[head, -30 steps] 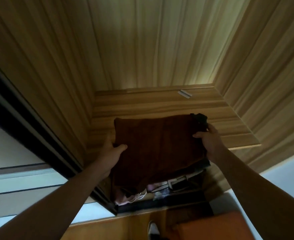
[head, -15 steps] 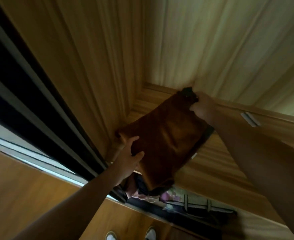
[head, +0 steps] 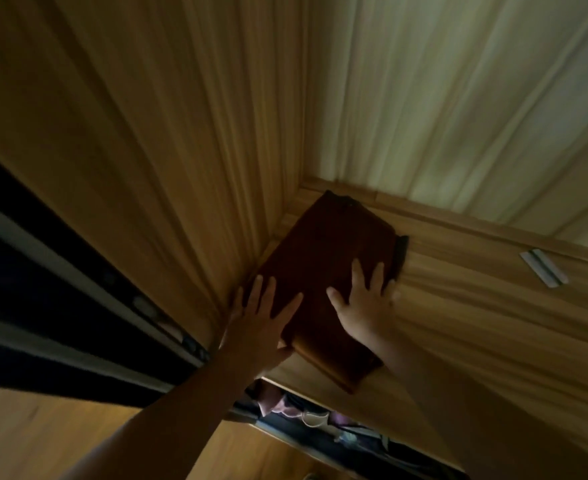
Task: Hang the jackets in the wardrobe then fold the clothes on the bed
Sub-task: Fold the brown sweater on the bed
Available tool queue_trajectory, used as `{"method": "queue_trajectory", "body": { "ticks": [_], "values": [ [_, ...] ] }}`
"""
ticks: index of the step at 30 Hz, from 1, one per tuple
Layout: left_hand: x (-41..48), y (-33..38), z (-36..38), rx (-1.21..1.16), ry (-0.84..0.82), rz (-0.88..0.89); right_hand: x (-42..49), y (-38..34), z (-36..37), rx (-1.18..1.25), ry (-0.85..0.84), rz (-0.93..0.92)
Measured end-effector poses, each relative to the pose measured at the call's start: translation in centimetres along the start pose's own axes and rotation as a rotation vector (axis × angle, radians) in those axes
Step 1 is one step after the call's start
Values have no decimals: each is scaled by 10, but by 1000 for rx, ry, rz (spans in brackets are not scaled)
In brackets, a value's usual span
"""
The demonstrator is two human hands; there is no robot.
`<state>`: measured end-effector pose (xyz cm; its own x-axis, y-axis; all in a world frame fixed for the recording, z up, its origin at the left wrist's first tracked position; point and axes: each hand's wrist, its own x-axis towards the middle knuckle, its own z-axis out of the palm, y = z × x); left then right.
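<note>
A folded dark brown garment (head: 323,268) lies flat on the wooden wardrobe shelf (head: 476,306), pushed into the back left corner. My left hand (head: 261,320) rests on its near left edge with fingers spread flat. My right hand (head: 363,303) presses on its right side, fingers straight and splayed. A black strip of fabric (head: 400,256) shows along the garment's right edge. Neither hand grips the cloth.
Wooden side wall (head: 147,168) stands at left, pale back panel (head: 458,116) behind. A small grey strip (head: 543,268) lies on the shelf at right. Below the shelf, hanging clothes (head: 303,410) show. The dark sliding-door track (head: 43,289) runs at left.
The garment went from being carried in both hands to lying flat in the shelf's corner. Both hands let go of it and now lie flat on top.
</note>
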<state>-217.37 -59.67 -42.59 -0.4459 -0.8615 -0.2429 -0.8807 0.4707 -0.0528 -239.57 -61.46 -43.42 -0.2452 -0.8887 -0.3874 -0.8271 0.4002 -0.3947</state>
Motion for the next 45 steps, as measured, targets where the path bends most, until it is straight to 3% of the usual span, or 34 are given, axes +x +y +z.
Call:
{"method": "queue_trajectory", "body": {
  "ticks": [9,24,27,30,35,45],
  "values": [
    [42,11,23,-82,34,-123,72,1,-10,-61,-17,-208],
    [93,5,35,-139,148,-141,121,3,-20,-123,68,-208],
    [86,5,26,-121,155,-126,103,0,-21,-181,108,-181],
    [67,6,18,-109,93,-118,68,1,-20,-271,226,-268],
    [10,13,9,-256,-20,-133,-5,28,-3,-351,141,-435],
    [-60,16,-9,-393,-174,-48,-104,33,-30,-356,169,-358]
  ]
}}
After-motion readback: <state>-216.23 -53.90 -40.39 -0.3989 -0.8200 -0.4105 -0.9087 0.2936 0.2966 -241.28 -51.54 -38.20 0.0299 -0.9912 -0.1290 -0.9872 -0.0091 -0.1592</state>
